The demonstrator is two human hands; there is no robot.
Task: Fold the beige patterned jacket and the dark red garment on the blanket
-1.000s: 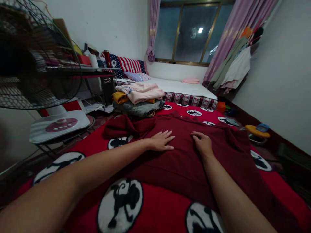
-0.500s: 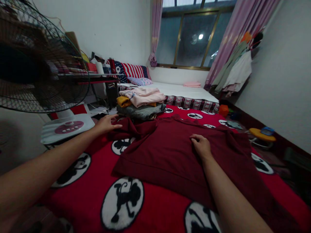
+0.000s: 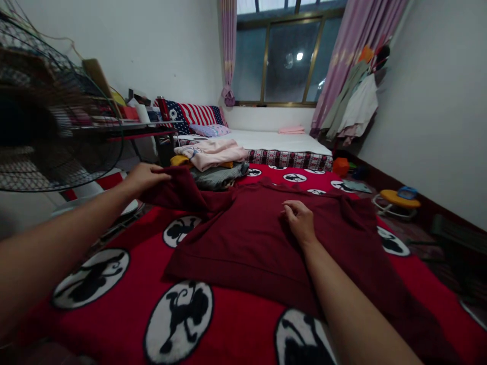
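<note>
garment: dark red top (image 3: 262, 238), spread flat on the red blanket (image 3: 125, 304), centre of view, right in front of the person
long axis: runs from the hem nearest the camera away toward the clothes pile; hem edge lies crosswise, slightly slanted; neck end points away from the person
sleeve: left sleeve (image 3: 182, 190) pulled out to the left and raised off the blanket, pointing left and a bit away; right side of the garment rumpled, trailing toward the near right
left hand: (image 3: 144, 177) closed on the sleeve end, fingers pinching the cloth, arm stretched out to the left
right hand: (image 3: 300, 220) resting on the chest of the garment, fingers loosely curled, pressing down; not clearly gripping anything
blanket: red with white circles holding black figures, under the whole garment
pile: folded clothes (image 3: 213, 159), pink on top, yellow and grey below, just beyond the far end of the garment
fan: (image 3: 49, 126) big wire-guard fan, near left, close to the left arm
bed: (image 3: 277, 142) behind the pile, under the window, striped pillow at its left end
right wall: hanging clothes (image 3: 353, 106) by the curtain; small yellow stool (image 3: 397, 200) on the floor
</note>
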